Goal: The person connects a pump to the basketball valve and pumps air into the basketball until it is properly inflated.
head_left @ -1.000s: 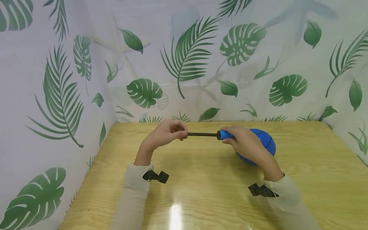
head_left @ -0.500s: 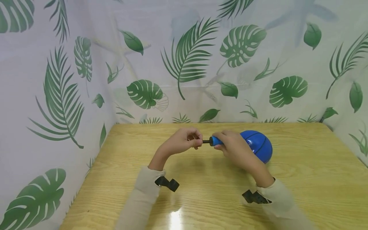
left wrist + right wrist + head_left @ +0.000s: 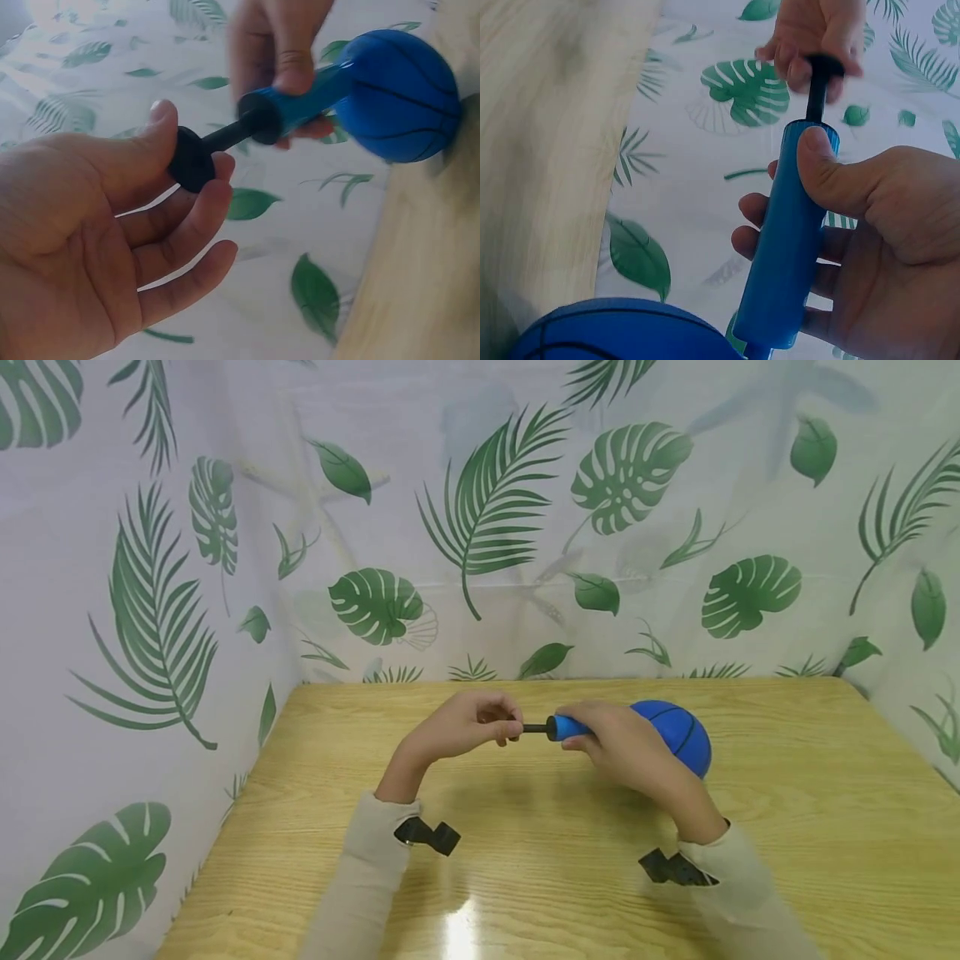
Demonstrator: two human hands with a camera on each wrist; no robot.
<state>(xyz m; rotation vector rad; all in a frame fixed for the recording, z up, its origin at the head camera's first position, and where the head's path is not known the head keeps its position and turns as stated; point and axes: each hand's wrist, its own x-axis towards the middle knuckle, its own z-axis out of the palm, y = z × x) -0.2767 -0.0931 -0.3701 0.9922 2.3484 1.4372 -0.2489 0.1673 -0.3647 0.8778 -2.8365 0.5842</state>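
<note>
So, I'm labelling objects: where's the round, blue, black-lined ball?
In the head view, the ball is right of centre, partly hidden behind the right hand gripping the blue cylindrical pump.

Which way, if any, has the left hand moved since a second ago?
Yes: the left hand is farther right in the head view, judged against the white, green-leaf-printed backdrop.

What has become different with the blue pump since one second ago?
The left grip has moved right, so less of the black rod shows outside the blue pump; the right grip shifted slightly left. Both kept their hold: left at the rod's end, right on the pump.
</note>
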